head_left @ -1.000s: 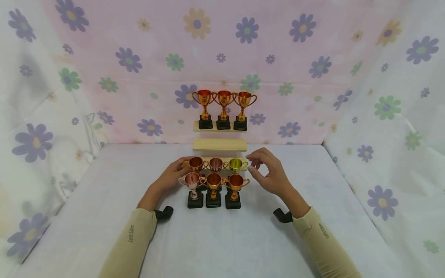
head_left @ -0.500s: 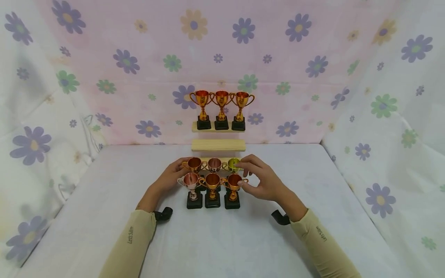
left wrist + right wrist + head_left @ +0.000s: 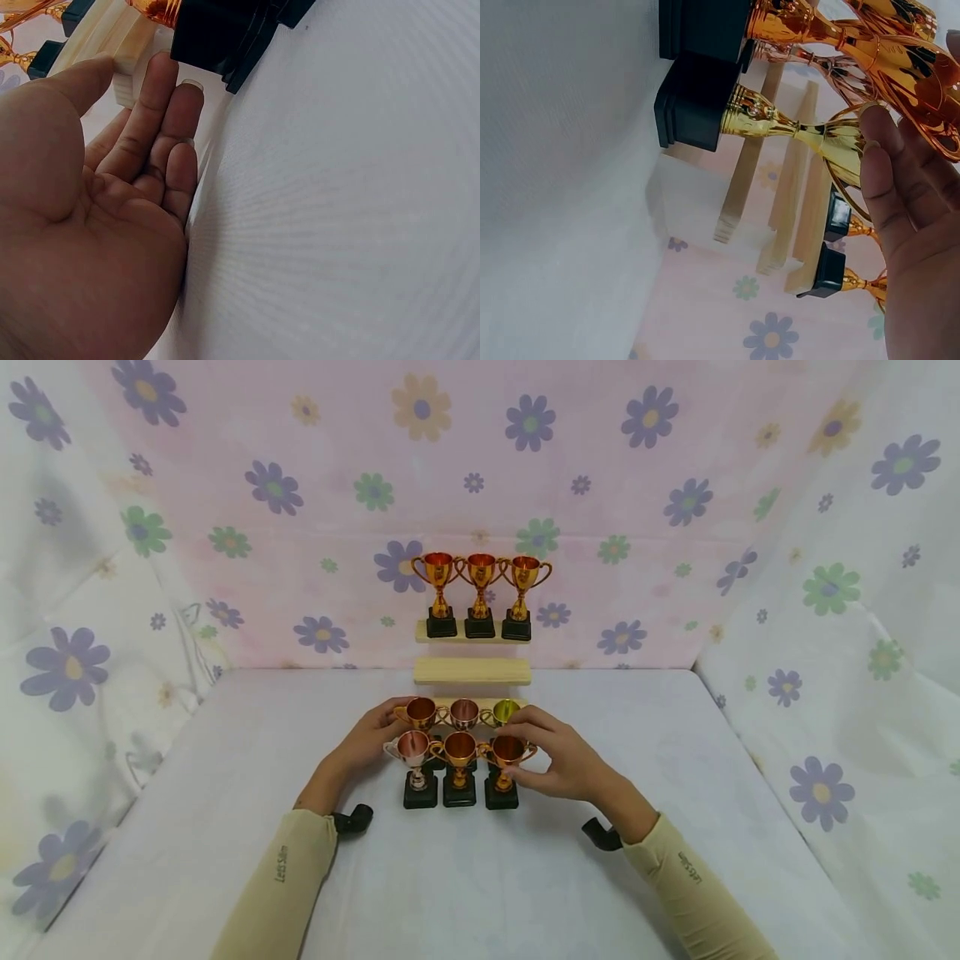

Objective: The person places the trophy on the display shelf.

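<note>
1. The copper-lined trophy (image 3: 507,750) stands upright on the bench (image 3: 465,893), before the right end of the wooden shelf (image 3: 472,671).
2. The right hand (image 3: 566,762) curves about it, thumb on the side away from the shelf, fingers toward it; whether they pinch the cup I cannot tell.
3. A sound hold, I judge, would press evenly low on the cup, then rise straight up.
4. In the way: the yellow-lined trophy (image 3: 506,712), nearer the shelf, and the front-middle trophy (image 3: 460,750), whose close handle a sideways pull might catch.
5. The left hand (image 3: 366,740), fingers loosely extended, lies before the shelf's left end, beside the back-left trophy (image 3: 422,713).
6. Three gold trophies (image 3: 481,578) stand on the shelf's top tier.
</note>
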{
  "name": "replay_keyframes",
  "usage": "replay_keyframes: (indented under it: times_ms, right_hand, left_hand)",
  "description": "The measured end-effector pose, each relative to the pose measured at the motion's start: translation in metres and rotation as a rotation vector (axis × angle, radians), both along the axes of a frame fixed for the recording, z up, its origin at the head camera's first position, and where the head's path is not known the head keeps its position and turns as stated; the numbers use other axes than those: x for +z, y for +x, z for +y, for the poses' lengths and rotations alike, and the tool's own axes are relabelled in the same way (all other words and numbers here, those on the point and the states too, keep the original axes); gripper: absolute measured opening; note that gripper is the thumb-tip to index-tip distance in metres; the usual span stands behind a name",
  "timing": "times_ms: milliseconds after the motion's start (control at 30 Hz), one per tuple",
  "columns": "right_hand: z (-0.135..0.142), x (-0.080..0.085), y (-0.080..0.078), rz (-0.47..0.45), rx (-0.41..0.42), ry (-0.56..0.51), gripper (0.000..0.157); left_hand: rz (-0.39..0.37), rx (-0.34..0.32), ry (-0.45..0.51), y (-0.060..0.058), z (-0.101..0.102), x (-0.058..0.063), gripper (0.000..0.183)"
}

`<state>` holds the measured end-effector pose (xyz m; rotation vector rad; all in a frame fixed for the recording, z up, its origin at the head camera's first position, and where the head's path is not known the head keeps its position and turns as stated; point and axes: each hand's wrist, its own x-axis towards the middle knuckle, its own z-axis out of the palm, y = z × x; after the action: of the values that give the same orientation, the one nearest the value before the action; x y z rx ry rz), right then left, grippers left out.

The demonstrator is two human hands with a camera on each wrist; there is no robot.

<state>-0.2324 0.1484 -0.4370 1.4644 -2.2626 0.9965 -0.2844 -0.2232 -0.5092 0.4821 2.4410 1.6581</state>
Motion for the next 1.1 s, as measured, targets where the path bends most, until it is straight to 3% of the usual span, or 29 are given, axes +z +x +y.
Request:
replay_keyframes:
  times_ms: [633, 867, 1100]
  right_hand:
    - [0.0, 0.0, 0.002, -0.008, -0.021, -0.016, 0.051]
    - [0.003, 0.007, 0.004, -0.009, -0.06, -0.011, 0.048]
    - [0.005, 0.016, 0.005, 0.012, -0.054, -0.031, 0.048]
  left_hand:
    - [-0.014, -0.001, 0.016, 0.001, 0.001, -0.001, 0.046]
    - [-0.006, -0.02, 0.031, 0.0, 0.001, -0.004, 0.047]
    - [-0.005, -0.015, 0.025, 0.0, 0.001, 0.0, 0.046]
